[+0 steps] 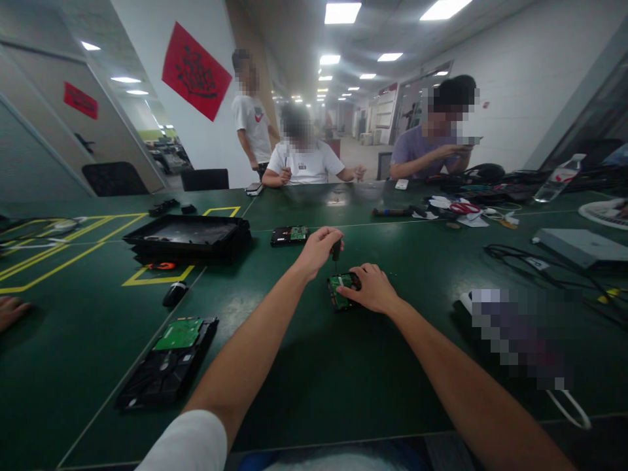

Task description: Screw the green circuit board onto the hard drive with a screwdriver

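Observation:
My left hand (318, 250) is closed round the handle of a screwdriver (336, 252), which stands upright with its tip down at the far edge of a hard drive (338, 291). The drive lies on the green table with its green circuit board facing up. Across its right side rests my right hand (373, 288), thumb on the board and fingers along the far edge, holding it. Just beyond my left hand lies another hard drive (289, 235). A larger drive (167, 366) with a green board lies at the near left.
Black trays (189, 235) are stacked at the left, near a black mouse (175, 294). At the right are a grey box (583, 247), black cables (520, 252) and a water bottle (559, 178). Two people sit across the table (314, 386); another stands behind. Someone's hand (12, 311) shows at the left edge.

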Demonstrator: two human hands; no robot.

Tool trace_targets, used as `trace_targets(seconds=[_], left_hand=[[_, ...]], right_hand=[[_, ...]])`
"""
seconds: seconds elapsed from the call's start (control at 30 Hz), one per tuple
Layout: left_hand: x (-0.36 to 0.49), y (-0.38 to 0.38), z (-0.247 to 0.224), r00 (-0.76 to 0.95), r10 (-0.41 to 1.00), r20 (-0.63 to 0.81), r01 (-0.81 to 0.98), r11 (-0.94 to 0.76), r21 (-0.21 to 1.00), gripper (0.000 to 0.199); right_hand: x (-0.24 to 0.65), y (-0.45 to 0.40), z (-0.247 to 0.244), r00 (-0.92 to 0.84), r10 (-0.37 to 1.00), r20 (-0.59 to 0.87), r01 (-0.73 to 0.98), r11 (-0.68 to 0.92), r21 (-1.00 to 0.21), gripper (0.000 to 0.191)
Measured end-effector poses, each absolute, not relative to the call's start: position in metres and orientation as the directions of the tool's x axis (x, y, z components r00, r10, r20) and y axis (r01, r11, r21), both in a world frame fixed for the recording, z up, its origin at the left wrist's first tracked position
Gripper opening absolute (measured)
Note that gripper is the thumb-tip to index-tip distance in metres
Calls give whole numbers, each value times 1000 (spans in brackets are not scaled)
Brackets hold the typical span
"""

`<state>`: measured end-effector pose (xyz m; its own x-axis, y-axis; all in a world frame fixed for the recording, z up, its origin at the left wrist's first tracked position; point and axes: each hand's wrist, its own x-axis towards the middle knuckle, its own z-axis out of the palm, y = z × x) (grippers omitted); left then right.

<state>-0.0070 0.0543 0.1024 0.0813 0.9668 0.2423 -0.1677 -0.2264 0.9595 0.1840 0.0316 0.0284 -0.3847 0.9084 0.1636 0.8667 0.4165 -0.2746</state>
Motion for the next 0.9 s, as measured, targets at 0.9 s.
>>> trace_targets(seconds=[0.9], left_hand=[[-4, 57, 98, 57, 979, 196, -281, -173, 944, 19]], right_hand=[[185, 31, 29, -391, 905, 170, 861, 425, -278, 74]])
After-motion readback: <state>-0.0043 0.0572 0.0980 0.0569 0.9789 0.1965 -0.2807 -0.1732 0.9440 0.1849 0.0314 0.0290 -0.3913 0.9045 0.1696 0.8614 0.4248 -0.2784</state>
